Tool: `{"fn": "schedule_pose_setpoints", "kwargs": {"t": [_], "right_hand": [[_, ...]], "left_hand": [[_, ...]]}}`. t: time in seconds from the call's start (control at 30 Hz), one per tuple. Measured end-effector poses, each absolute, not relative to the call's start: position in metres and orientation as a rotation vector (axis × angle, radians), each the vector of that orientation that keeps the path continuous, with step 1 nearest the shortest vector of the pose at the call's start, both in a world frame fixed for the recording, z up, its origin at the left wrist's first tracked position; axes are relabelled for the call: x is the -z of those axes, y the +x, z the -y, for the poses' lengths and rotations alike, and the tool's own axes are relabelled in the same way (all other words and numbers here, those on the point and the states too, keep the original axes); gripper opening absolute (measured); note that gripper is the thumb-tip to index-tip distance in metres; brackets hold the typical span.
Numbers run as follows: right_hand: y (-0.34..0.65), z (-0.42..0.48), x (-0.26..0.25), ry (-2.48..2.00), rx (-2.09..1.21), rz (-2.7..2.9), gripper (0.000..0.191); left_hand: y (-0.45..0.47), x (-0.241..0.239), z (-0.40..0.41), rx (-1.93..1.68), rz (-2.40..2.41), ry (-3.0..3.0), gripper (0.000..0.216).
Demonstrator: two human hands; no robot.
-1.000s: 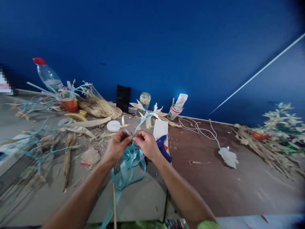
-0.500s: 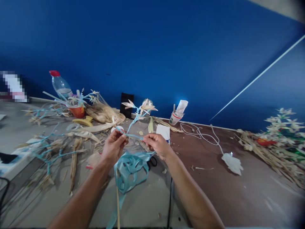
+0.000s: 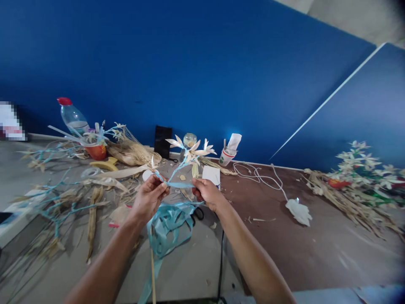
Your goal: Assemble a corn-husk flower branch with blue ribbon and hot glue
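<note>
My left hand (image 3: 151, 193) pinches the base of a flower stem (image 3: 176, 169) wrapped in light blue ribbon. Pale dried-husk flowers (image 3: 191, 153) top its branches, which lean up and to the right. Between my two hands a short length of blue ribbon (image 3: 181, 185) is pulled nearly level. My right hand (image 3: 207, 193) grips the ribbon's other end between thumb and fingers. Below the hands lies a loose heap of the same ribbon (image 3: 171, 230), with a tail hanging toward the front edge. Black scissor handles (image 3: 198, 213) show beside the heap.
On the left lie blue-wrapped branches (image 3: 65, 207), dried husks (image 3: 93, 221) and a yellow claw clip (image 3: 106, 164). A bottle (image 3: 72, 118) and a red cup (image 3: 95, 152) stand behind. A white cup (image 3: 227, 156), a cable (image 3: 257, 177) and finished-looking flowers (image 3: 357, 164) are to the right.
The ribbon between my hands now looks wider and flatter, and my right hand is slightly farther from the left. The flower heads have turned a little. The whole view has shifted slightly.
</note>
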State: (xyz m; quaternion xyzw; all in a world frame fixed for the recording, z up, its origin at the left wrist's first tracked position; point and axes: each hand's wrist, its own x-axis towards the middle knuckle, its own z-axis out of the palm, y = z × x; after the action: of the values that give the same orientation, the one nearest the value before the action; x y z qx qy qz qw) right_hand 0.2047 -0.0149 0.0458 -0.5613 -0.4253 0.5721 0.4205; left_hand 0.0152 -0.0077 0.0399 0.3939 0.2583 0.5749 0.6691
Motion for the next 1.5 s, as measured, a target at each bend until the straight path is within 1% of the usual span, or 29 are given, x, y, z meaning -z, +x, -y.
{"fn": "schedule_pose_setpoints", "kwargs": {"t": [0.1, 0.27, 0.33, 0.43, 0.53, 0.67, 0.77, 0.83, 0.97, 1.03, 1.1, 1.17, 1.23, 1.27, 1.4, 1.5], "right_hand": [[0.206, 0.014, -0.044, -1.471, -1.307, 1.212, 0.031], [0.219, 0.023, -0.049, -1.565, -0.784, 1.619, 0.022], [0.231, 0.032, -0.049, -1.655, -0.594, 1.691, 0.025], [0.254, 0.049, -0.044, -1.909, -0.366, 1.735, 0.025], [0.268, 0.066, -0.036, -2.169, -0.240, 1.775, 0.035], [0.266, 0.077, -0.026, -2.340, -0.280, 1.856, 0.052], [0.258, 0.077, -0.023, -2.448, -0.327, 1.843, 0.057], [0.255, 0.075, -0.023, -2.487, -0.323, 1.845, 0.054], [0.255, 0.073, -0.023, -2.475, -0.217, 1.895, 0.045], [0.259, 0.073, -0.022, -2.430, -0.251, 1.885, 0.042], [0.267, 0.073, -0.021, -2.332, -0.355, 1.846, 0.037], [0.278, 0.073, -0.021, -2.192, -0.393, 1.769, 0.031], [0.290, 0.075, -0.022, -2.045, -0.415, 1.620, 0.027], [0.295, 0.076, -0.023, -1.974, -0.484, 1.500, 0.026], [0.303, 0.078, -0.031, -1.526, -0.936, 0.927, 0.036], [0.291, 0.081, -0.041, -1.213, -1.086, 0.833, 0.040]], "left_hand": [[0.015, -0.039, 0.008, -1.253, -0.592, 0.885, 0.018], [0.013, -0.039, 0.006, -1.266, -0.623, 0.875, 0.018], [0.013, -0.040, 0.005, -1.278, -0.634, 0.879, 0.019], [0.013, -0.041, 0.005, -1.284, -0.647, 0.877, 0.021], [0.015, -0.042, 0.006, -1.283, -0.661, 0.881, 0.022], [0.016, -0.040, 0.006, -1.275, -0.664, 0.900, 0.021], [0.016, -0.039, 0.006, -1.272, -0.662, 0.905, 0.022], [0.015, -0.039, 0.006, -1.269, -0.658, 0.906, 0.021], [0.015, -0.040, 0.006, -1.266, -0.638, 0.906, 0.021], [0.015, -0.039, 0.006, -1.270, -0.648, 0.899, 0.021], [0.015, -0.039, 0.006, -1.276, -0.652, 0.898, 0.022], [0.015, -0.039, 0.005, -1.284, -0.642, 0.899, 0.022], [0.016, -0.039, 0.004, -1.291, -0.634, 0.889, 0.024], [0.016, -0.040, 0.003, -1.296, -0.637, 0.879, 0.024], [0.018, -0.043, 0.001, -1.321, -0.662, 0.853, 0.027], [0.019, -0.043, 0.001, -1.324, -0.646, 0.847, 0.028]]}}
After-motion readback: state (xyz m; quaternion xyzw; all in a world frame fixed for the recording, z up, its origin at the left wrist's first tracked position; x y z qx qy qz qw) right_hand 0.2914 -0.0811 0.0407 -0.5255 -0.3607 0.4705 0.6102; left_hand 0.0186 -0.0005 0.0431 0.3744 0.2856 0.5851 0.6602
